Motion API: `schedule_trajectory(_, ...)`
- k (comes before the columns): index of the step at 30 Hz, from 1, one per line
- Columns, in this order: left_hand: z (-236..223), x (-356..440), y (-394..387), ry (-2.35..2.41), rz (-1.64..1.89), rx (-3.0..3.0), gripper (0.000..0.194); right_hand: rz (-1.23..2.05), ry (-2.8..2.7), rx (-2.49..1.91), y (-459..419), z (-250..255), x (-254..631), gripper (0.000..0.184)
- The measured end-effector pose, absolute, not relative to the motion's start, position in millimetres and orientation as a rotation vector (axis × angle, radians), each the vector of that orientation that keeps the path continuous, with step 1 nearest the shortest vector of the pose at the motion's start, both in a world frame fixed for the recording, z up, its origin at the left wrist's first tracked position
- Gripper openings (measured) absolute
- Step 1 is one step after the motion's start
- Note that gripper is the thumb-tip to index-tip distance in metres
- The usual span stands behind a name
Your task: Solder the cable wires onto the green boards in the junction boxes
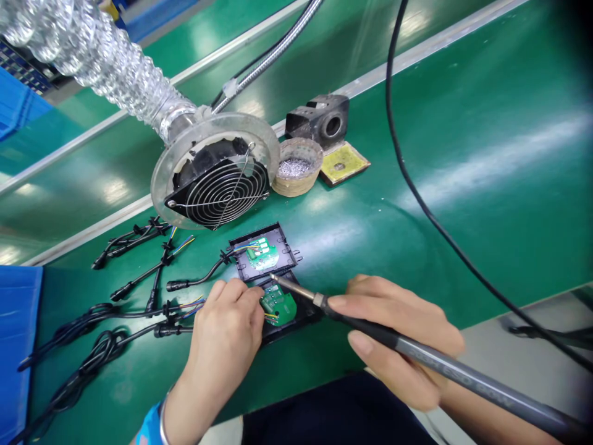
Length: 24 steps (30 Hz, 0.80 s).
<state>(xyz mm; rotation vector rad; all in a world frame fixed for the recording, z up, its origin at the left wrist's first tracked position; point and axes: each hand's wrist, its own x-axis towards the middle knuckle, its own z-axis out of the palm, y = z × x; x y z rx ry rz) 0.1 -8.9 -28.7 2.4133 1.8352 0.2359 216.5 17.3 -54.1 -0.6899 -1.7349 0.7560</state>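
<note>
My right hand (398, 334) is closed around the dark handle of a soldering iron (370, 330). The iron's metal tip points left, over the gap between two black plastic housings. My left hand (229, 324) has its fingers pressed together at the left edge of a green circuit board (279, 306); what they pinch is hidden. This board lies in the nearer housing (303, 306), with thin coloured wires at its lower left. Behind it, the second housing (286, 247) holds another green board (262, 254), joined by coloured wires to a black cable (199, 281).
Several black cables (99, 352) with bare coloured ends lie at left. A fume extractor (217, 179) with a foil duct (125, 74) overhangs the green bench (445, 241). Behind are a bowl of solder bits (299, 179), yellow sponge (345, 162) and iron stand (319, 120). A black cord (417, 191) crosses at right.
</note>
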Motion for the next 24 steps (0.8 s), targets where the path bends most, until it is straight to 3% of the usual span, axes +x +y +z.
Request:
schedule_trajectory(3,-27,0,-8,1.839,0.243,2.380,0.020,0.680,-1.727,-0.705,16,-56,211,0.047)
schedule_trajectory(10,-17,-3,-5,1.734,0.299,2.183,0.009,0.508,-1.897,-0.838,16,-67,198,0.032)
schedule_trajectory(17,-18,-7,-1,1.685,0.295,2.141,0.017,0.549,-1.912,-0.800,15,-76,198,0.035)
schedule_trajectory(24,-24,-4,-3,1.691,0.219,2.268,0.022,0.702,-1.784,-0.731,17,-53,215,0.042)
